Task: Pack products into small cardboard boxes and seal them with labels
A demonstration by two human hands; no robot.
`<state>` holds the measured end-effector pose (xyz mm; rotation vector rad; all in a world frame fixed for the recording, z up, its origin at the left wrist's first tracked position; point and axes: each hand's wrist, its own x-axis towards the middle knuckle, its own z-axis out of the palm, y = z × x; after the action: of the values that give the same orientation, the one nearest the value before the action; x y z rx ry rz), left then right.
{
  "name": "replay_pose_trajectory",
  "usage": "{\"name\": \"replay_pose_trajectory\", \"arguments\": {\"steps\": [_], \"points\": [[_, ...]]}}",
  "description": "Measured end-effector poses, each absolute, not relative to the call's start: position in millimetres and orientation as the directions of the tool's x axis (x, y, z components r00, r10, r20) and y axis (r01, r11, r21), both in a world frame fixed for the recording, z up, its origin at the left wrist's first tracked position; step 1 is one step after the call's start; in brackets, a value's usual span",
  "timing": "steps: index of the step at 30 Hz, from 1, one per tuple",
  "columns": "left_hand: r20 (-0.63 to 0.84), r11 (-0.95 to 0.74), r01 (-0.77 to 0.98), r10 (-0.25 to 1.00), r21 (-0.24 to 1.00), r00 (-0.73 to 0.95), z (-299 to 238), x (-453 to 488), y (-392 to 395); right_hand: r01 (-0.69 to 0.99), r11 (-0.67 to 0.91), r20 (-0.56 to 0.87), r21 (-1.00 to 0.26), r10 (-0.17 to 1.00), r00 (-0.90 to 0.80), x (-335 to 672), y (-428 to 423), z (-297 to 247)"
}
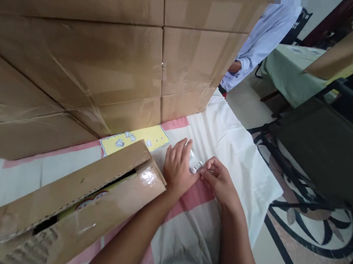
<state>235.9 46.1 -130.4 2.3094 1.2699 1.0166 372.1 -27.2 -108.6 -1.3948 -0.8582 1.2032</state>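
A small white thing (196, 167) is over the cloth (227, 131), between the opened-out left hand (177, 168) and the right hand (221, 182). The right one is pinched; I can't tell if it holds anything.

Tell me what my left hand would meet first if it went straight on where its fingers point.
Your left hand would probably meet the upright cardboard wall first, beyond a strip of cloth; exact depth is hard to judge.
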Motion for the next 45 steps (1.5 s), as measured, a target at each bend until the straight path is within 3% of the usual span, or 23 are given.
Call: {"name": "replay_pose_trajectory", "arguments": {"steps": [7, 19, 25, 28, 32, 45], "points": [[0.348, -0.654, 0.5, 0.741, 0.568, 0.574, -123, 214, 51, 0.03, -0.229, -0.212, -0.973, 0.938, 0.276, 373, -32, -104], [0.46, -0.681, 0.535, 0.732, 0.499, 0.503, -137, 217, 47, 0.309, -0.224, -0.14, -0.924, 0.953, 0.27, 369, -28, -120], [0.504, -0.707, 0.529, 0.707, 0.469, 0.496, -142, 218, 52, 0.182, -0.183, -0.14, -0.966, 0.964, 0.224, 376, -28, -115], [0.5, -0.705, 0.531, 0.708, 0.469, 0.499, -143, 218, 52, 0.134, -0.148, -0.1, -0.98, 0.944, 0.314, 380, -29, -115], [0.487, -0.696, 0.525, 0.718, 0.49, 0.497, -143, 219, 52, 0.161, -0.091, -0.008, -0.983, 0.889, 0.457, 381, -26, -123], [0.483, -0.687, 0.461, 0.724, 0.561, 0.492, -136, 218, 53, 0.311, -0.142, 0.039, -0.94, 0.86, 0.509, 386, -21, -132]]}}
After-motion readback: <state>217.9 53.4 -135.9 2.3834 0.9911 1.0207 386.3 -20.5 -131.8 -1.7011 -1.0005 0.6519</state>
